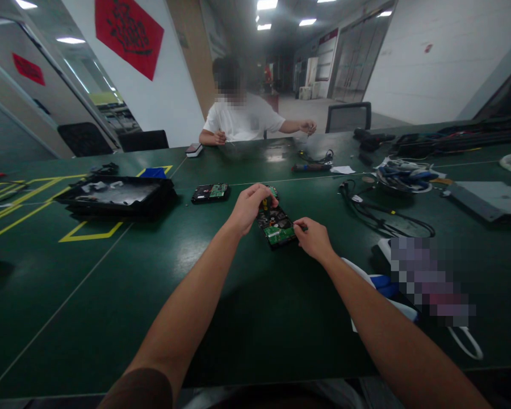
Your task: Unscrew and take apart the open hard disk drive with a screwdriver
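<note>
A drive (283, 234) lies on the table (111, 318), left hand (252, 205) over its far end, right hand (314, 238) at its right edge; a second drive (210, 193), then a tray (114, 210), lie left; cables (357, 199), then a box (489, 199), lie right; a person (247, 119) sits beyond

This looked like an office used for electronics work: rectangular white ceiling lights (267, 4), tall grey glass doors (352, 59) and a black mesh-backed chair (348, 118) showed the one; loose black cables (389, 212) on a long dark-green table (111, 318) and a flat black drive (276, 225) the other.
</note>
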Tool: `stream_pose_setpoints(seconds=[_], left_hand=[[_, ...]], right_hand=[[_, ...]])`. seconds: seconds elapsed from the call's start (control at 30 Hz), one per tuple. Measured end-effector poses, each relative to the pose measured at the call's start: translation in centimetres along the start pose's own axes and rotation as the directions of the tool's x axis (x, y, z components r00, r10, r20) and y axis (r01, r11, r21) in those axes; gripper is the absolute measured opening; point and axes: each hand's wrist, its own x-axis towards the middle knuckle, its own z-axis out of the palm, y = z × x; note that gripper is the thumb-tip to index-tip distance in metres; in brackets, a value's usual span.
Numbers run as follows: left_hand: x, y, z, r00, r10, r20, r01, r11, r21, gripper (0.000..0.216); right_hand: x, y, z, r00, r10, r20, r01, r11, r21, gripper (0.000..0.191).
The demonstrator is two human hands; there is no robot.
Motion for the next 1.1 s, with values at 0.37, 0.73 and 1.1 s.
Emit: stream_pose_setpoints(seconds=[0.37, 0.73, 1.1], left_hand=[[0.2, -0.2, 0.0, 0.999, -0.051, 0.004, 0.051, 0.998, -0.035, 0.016], [-0.2, 0.8, -0.1, 0.989, 0.096, 0.114, -0.123, 0.957, 0.264, 0.012], [0.5, -1.3, 0.4, 0.998, 0.009, -0.060, -0.016, 0.993, -0.115, 0.013]], right_hand=[[0.2, 0.0, -0.1, 1.000, -0.019, -0.012, 0.019, 1.000, -0.016, 0.022], [0.2, 0.3, 0.1, 0.999, -0.024, -0.024, 0.023, 1.000, -0.020, 0.021], [0.1, 0.3, 0.1, 1.000, -0.002, -0.014, 0.002, 1.000, 0.015, 0.023]])
